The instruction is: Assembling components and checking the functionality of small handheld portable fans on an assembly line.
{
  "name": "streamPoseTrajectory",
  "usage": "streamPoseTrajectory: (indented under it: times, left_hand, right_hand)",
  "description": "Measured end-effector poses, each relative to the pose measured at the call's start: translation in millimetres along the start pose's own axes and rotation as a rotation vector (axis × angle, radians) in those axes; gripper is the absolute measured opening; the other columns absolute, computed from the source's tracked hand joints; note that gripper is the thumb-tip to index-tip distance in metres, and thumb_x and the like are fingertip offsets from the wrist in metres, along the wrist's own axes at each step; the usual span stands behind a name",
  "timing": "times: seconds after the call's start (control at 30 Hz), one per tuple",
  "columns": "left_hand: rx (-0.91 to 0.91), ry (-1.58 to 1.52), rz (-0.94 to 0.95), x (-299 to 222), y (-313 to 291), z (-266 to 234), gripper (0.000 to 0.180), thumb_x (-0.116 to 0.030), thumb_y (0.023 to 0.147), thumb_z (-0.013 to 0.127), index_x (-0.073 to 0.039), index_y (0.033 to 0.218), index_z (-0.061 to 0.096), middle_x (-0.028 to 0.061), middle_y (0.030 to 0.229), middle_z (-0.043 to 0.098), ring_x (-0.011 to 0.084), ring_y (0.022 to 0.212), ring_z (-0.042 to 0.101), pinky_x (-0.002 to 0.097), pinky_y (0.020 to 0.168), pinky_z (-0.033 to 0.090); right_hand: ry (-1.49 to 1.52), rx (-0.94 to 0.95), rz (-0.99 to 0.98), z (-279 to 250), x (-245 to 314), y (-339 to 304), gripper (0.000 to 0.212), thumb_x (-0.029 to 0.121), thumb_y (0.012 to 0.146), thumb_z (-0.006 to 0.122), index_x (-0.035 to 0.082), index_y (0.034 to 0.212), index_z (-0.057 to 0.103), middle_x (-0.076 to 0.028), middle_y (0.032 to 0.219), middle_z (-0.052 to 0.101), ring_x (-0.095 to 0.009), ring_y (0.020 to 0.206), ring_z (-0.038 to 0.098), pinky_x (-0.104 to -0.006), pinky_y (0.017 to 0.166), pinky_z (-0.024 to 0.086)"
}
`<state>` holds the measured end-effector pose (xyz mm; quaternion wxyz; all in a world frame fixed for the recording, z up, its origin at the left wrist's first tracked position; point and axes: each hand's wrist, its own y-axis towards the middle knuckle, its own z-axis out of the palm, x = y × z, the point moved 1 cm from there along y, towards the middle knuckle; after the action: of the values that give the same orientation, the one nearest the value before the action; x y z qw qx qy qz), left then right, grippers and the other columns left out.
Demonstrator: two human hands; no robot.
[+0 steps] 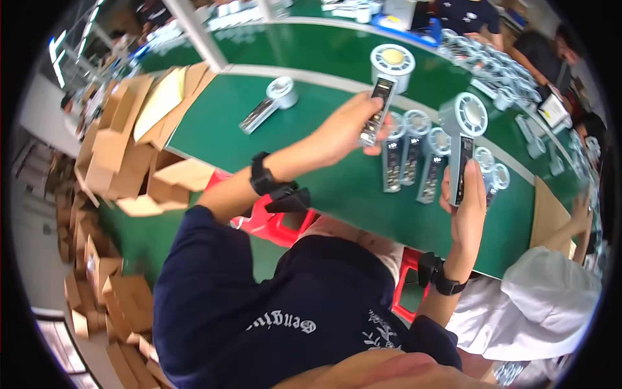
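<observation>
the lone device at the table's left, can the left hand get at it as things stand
Probably within reach: nothing visible stands between the lone device and the left hand. But that hand is gripping another device, so it likely couldn't take hold properly.

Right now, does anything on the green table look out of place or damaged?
Mildly odd: one grey housing lies alone, left of the left hand, apart from the housings clustered near the right hand. No spill or damage is visible.
</observation>
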<state>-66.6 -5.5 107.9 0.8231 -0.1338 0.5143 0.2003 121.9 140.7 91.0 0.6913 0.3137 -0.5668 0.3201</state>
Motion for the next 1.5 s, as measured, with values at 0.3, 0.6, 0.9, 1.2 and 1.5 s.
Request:
streamPoseTrajectory:
  times: [0.3,0.6,0.9,1.2,1.5]
  left_hand:
    - [-0.148,-0.190,0.159,45.7,-63.1,-7.9,0.031,-0.033,0.098,0.037,-0.005,0.111,0.038,0.0065,0.088,0.050,0.0116,0.061,0.048,0.0239,0.043,0.037]
    - [-0.266,-0.011,0.299,88.8,-68.6,-23.2,0.039,-0.026,0.099,0.032,-0.005,0.130,0.023,0.0077,0.098,0.048,0.0128,0.055,0.048,0.0242,0.044,0.040]
    - [-0.270,-0.053,0.188,120.4,-56.3,-26.5,0.037,-0.021,0.099,0.034,-0.005,0.130,0.023,0.0094,0.094,0.047,0.0108,0.048,0.043,0.0231,0.042,0.038]
    - [-0.220,0.042,0.239,124.6,-51.7,-7.4,0.036,-0.020,0.098,0.035,-0.001,0.127,0.028,0.0098,0.100,0.048,0.0080,0.057,0.046,0.0202,0.043,0.038]
    - [-0.224,-0.007,0.250,126.3,-50.6,-4.1,0.037,-0.018,0.097,0.034,0.000,0.128,0.026,0.0104,0.100,0.048,0.0086,0.056,0.046,0.0202,0.042,0.037]
  right_hand:
    - [0.239,-0.083,0.113,63.8,-47.4,-27.6,0.034,0.038,0.097,0.043,0.005,0.100,0.050,-0.003,0.074,0.053,-0.007,0.049,0.042,-0.0185,0.039,0.026]
    - [0.228,-0.142,0.093,58.1,-67.1,-38.9,0.039,0.041,0.096,0.041,0.003,0.100,0.050,-0.004,0.075,0.053,-0.007,0.048,0.043,-0.0192,0.036,0.026]
    - [0.101,-0.131,0.049,37.4,-89.0,-33.7,0.033,0.036,0.098,0.041,0.005,0.108,0.045,-0.007,0.081,0.055,-0.006,0.052,0.046,-0.0190,0.038,0.033]
    - [0.147,-0.206,-0.061,43.7,-97.8,-40.0,0.028,0.027,0.101,0.032,0.001,0.108,0.041,-0.008,0.084,0.053,-0.006,0.053,0.043,-0.0197,0.040,0.035]
    - [0.099,-0.180,-0.012,40.8,-96.7,-40.6,0.027,0.025,0.100,0.031,0.001,0.107,0.042,-0.008,0.084,0.052,-0.006,0.053,0.042,-0.0202,0.040,0.034]
